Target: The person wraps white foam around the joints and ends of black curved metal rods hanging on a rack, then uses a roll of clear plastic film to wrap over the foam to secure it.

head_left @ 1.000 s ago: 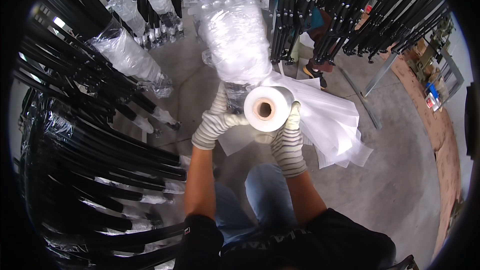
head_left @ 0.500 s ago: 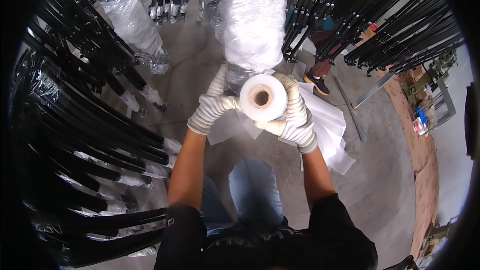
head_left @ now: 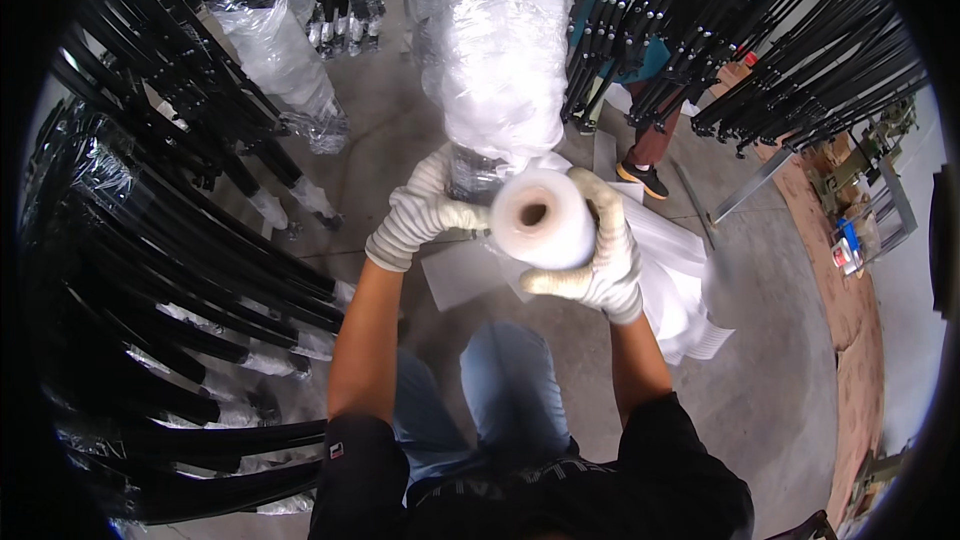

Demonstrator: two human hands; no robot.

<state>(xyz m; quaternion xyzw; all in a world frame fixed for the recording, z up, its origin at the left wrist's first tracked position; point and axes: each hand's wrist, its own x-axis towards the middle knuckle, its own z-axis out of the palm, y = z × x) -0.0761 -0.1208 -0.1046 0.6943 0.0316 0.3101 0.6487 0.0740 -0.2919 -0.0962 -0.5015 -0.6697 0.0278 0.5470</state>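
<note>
A tall bundle wrapped in clear plastic and white padding (head_left: 503, 60) stands in front of me, its lower part (head_left: 480, 172) dark under the film. My left hand (head_left: 420, 210), in a striped knit glove, is closed on the left side of this lower part, with the thumb across the front; its fingertips are partly hidden. My right hand (head_left: 612, 265), gloved alike, is wrapped round a roll of clear stretch film (head_left: 565, 230). The roll is tilted, and its cardboard core (head_left: 533, 212) faces up toward me. It sits close against the bundle's lower right.
Rows of black metal tubes (head_left: 200, 240) with plastic-wrapped ends crowd the left. More black tubes (head_left: 640, 30) hang at the right, with another person's leg and shoe (head_left: 645, 175) behind them. White foam sheets (head_left: 670, 270) lie on the floor, beside a metal bar (head_left: 745, 185).
The film roll has moved a little right and down in my right hand and tipped over. My left hand stays by the bundle, slightly lower and left.
</note>
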